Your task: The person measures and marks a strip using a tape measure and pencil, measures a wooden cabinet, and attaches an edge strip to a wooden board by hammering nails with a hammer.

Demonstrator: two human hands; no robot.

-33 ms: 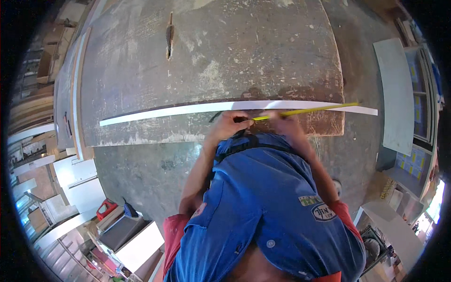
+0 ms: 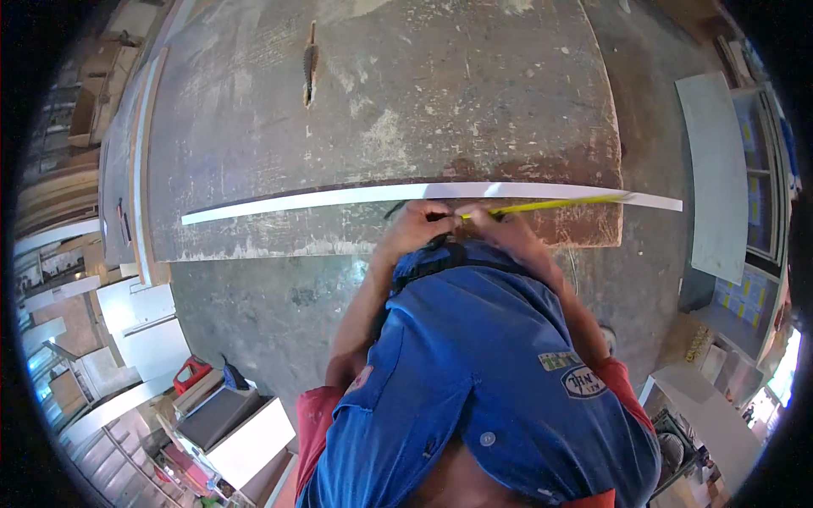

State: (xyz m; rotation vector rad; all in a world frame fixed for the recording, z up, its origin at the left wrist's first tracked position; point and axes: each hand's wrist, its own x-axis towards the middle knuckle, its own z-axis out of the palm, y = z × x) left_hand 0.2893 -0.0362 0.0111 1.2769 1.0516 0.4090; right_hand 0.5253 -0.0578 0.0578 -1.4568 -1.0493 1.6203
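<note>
A yellow tape measure has its blade drawn out to the right, its far end blurred over the white strip. My left hand is closed around the near end of the tape, where the case is mostly hidden by my fingers. Close beside it, my right hand pinches the blade; it is slightly smeared by motion. Just beyond both hands lies a long narrow white strip, running across the worktable with its right end sticking out past the table's edge.
A slot with a dark blade-like piece is set in the tabletop. Along the table's left side runs a pale-edged rail. A white panel leans at the right. Lower left stands a white box-like unit near a red tool case.
My right hand has moved left along the blade, closer to my left hand. The blade's far end has shifted left and lower. My left hand has stayed in place.
</note>
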